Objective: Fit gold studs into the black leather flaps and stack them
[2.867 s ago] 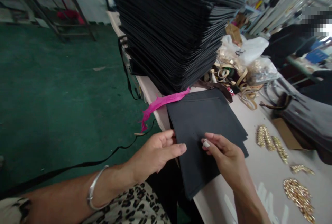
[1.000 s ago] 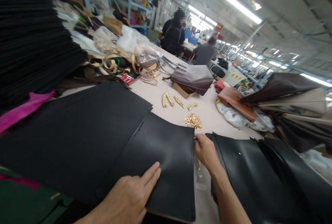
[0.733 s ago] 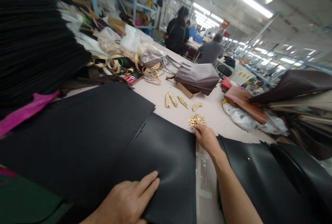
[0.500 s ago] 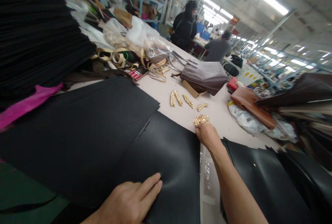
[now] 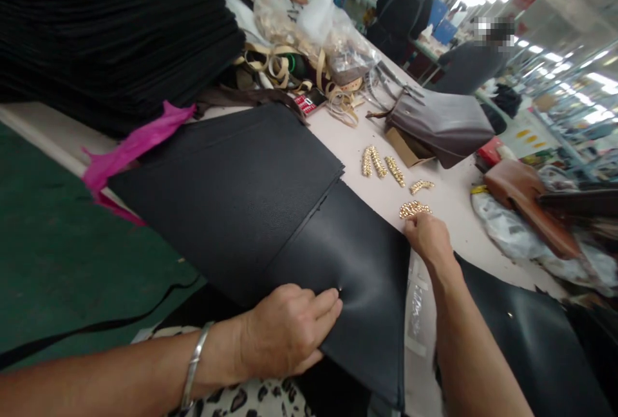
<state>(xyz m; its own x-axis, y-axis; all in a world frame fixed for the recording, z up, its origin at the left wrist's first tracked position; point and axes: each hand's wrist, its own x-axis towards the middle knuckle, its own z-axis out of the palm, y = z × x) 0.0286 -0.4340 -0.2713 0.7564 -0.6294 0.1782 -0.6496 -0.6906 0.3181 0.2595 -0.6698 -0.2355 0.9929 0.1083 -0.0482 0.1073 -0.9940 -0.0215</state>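
My left hand [image 5: 299,324] lies on a black leather panel [image 5: 371,333], two fingers stretched out with their tips beside a small shiny spot. Its thumb is at the panel's near edge; whether it is under the leather I cannot tell. At the panel's far right corner, my right hand [image 5: 429,235] is closed in a pinch against a pile of small gold-coloured metal pieces [image 5: 412,209]. Whatever is between its fingertips is hidden. Beyond the pile lie gold rows [image 5: 394,171] of similar pieces. Another stack of black panels [image 5: 261,172] overlaps at the left.
Black material [image 5: 116,37] is stacked high at the left, near a pink cloth strip [image 5: 140,147]. A grey-brown bag [image 5: 439,118] lies at the back, a brown leather piece [image 5: 526,204] at the right. More black leather [image 5: 512,333] lies right of my forearm. Two people are in the background.
The view has turned, shifting everything on the table right and up. My left forearm, with a bracelet, now shows. My right hand stays at the gold pile; my left stays on the panel.
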